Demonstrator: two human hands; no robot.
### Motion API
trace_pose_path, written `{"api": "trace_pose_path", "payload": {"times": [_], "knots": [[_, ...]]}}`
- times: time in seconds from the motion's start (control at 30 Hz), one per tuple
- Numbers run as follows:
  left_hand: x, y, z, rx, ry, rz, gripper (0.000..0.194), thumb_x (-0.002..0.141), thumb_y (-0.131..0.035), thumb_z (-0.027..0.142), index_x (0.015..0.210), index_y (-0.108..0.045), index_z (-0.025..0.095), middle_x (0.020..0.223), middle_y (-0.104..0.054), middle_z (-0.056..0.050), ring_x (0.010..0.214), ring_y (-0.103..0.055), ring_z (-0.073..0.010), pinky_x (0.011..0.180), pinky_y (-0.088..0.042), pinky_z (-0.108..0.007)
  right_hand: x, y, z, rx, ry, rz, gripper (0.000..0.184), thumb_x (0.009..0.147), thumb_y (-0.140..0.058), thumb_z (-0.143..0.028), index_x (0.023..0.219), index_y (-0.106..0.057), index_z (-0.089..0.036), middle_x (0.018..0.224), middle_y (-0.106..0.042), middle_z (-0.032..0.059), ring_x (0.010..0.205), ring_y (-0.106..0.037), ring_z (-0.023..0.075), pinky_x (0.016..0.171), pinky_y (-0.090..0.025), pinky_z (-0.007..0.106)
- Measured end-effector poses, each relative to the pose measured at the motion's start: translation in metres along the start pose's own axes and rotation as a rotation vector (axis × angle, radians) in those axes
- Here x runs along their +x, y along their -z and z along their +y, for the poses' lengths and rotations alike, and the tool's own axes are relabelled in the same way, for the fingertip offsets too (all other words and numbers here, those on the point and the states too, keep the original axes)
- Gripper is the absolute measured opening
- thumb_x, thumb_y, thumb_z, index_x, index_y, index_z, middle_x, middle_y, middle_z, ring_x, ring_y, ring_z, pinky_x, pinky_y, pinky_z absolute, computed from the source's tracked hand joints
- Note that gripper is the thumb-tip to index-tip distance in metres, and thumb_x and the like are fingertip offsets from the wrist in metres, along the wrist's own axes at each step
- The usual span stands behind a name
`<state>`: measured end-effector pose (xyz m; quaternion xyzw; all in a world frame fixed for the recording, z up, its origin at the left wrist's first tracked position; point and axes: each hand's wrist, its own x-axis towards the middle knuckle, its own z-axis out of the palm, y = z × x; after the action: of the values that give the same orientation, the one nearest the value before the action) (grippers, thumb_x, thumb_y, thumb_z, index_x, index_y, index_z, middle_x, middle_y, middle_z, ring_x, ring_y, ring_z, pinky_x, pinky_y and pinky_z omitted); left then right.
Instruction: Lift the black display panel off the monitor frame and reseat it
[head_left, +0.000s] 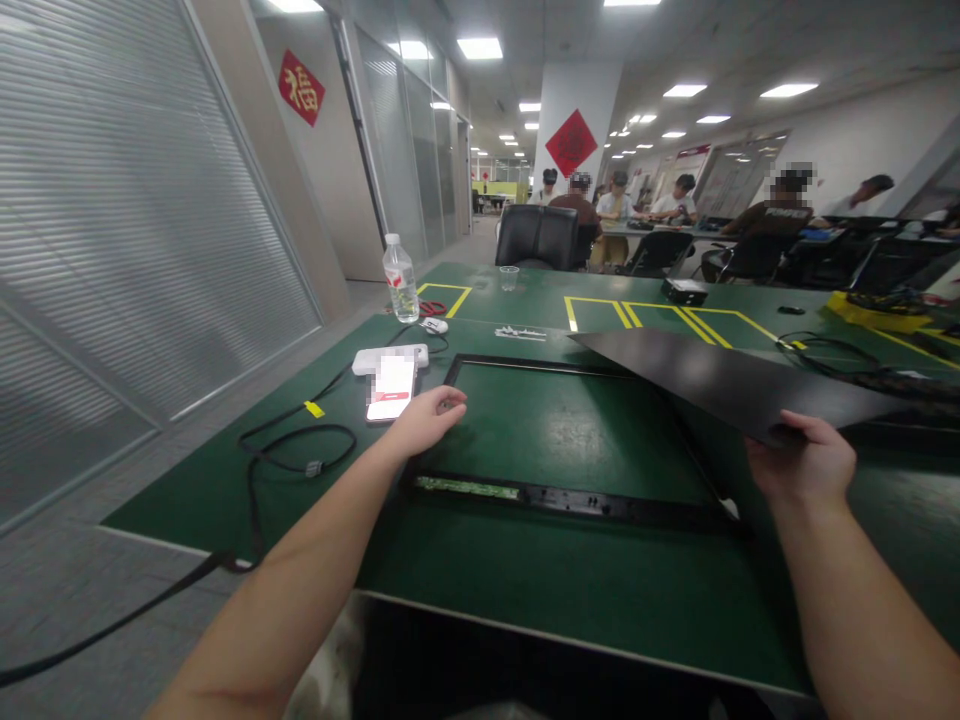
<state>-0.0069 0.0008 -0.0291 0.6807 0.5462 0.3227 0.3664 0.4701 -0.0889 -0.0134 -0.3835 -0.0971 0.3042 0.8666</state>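
A thin, flat black panel (679,375) is tilted over the right part of the table, its near edge pinched in my right hand (806,465). Beneath and to the left of it lies a rectangular black frame (630,503) with an open middle. A green circuit strip (469,488) runs along the frame's near bar. My left hand (429,420) is over the frame's left side, fingers loosely bent and slightly apart with nothing visible in them. Whether it touches the frame is hidden. The panel covers part of the frame's far right corner.
Left of the frame are a lit phone (391,388), a white device (367,360), a black cable (259,450) and a water bottle (400,280). Small white parts (520,333) and a plastic cup (509,278) stand farther back. More cables (832,350) lie right. Several people sit beyond.
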Motion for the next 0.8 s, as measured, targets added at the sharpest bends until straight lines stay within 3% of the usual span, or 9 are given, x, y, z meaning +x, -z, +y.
{"api": "trace_pose_path", "payload": {"times": [0.13,0.3,0.5,0.63,0.8], "knots": [[0.002,-0.001,0.000,-0.117,0.039,0.035,0.043,0.085,-0.076,0.049,0.115,-0.076,0.018,0.098,-0.082,-0.009,0.097,-0.080,-0.0286,0.089,-0.062,-0.041,-0.013,-0.006,-0.005,0.005,-0.005,-0.001,0.042,0.054,-0.058,-0.009,0.093,-0.067,-0.023,0.098,-0.075,0.0018,0.081,-0.076,0.0209,0.057,-0.065,0.029],[0.004,-0.001,-0.001,-0.267,0.079,0.136,0.041,0.089,-0.077,0.044,0.120,-0.075,0.018,0.119,-0.083,-0.014,0.105,-0.079,-0.0270,0.090,-0.062,-0.039,-0.014,-0.003,-0.006,0.005,-0.039,0.019,0.038,0.056,-0.061,-0.013,0.091,-0.069,-0.025,0.098,-0.076,0.0023,0.076,-0.072,0.0207,0.057,-0.065,0.034],[0.004,0.000,0.004,-0.441,0.176,0.169,0.029,0.100,-0.072,0.037,0.120,-0.076,0.017,0.125,-0.082,-0.015,0.106,-0.079,-0.0218,0.088,-0.062,-0.030,-0.010,0.003,-0.006,-0.039,-0.104,-0.034,0.050,0.054,-0.063,-0.017,0.101,-0.078,-0.022,0.105,-0.081,0.0057,0.087,-0.078,0.0277,0.082,-0.070,0.050],[0.001,0.001,0.017,-0.656,0.285,0.149,0.017,0.104,-0.069,0.029,0.108,-0.078,0.015,0.105,-0.084,-0.011,0.087,-0.078,-0.0159,0.078,-0.060,-0.022,-0.003,0.011,-0.006,-0.087,-0.182,-0.052,0.050,0.059,-0.063,-0.023,0.106,-0.083,-0.023,0.101,-0.084,0.0076,0.083,-0.081,0.0326,0.096,-0.067,0.061],[0.001,0.005,0.023,-0.904,0.352,0.065,0.013,0.099,-0.069,0.018,0.100,-0.080,0.011,0.083,-0.082,-0.011,0.068,-0.077,-0.0172,0.067,-0.061,-0.024,0.007,0.020,-0.004,-0.154,-0.257,-0.099,0.041,0.066,-0.063,-0.029,0.100,-0.086,-0.023,0.090,-0.085,0.0096,0.090,-0.084,0.0374,0.107,-0.064,0.061]]}}
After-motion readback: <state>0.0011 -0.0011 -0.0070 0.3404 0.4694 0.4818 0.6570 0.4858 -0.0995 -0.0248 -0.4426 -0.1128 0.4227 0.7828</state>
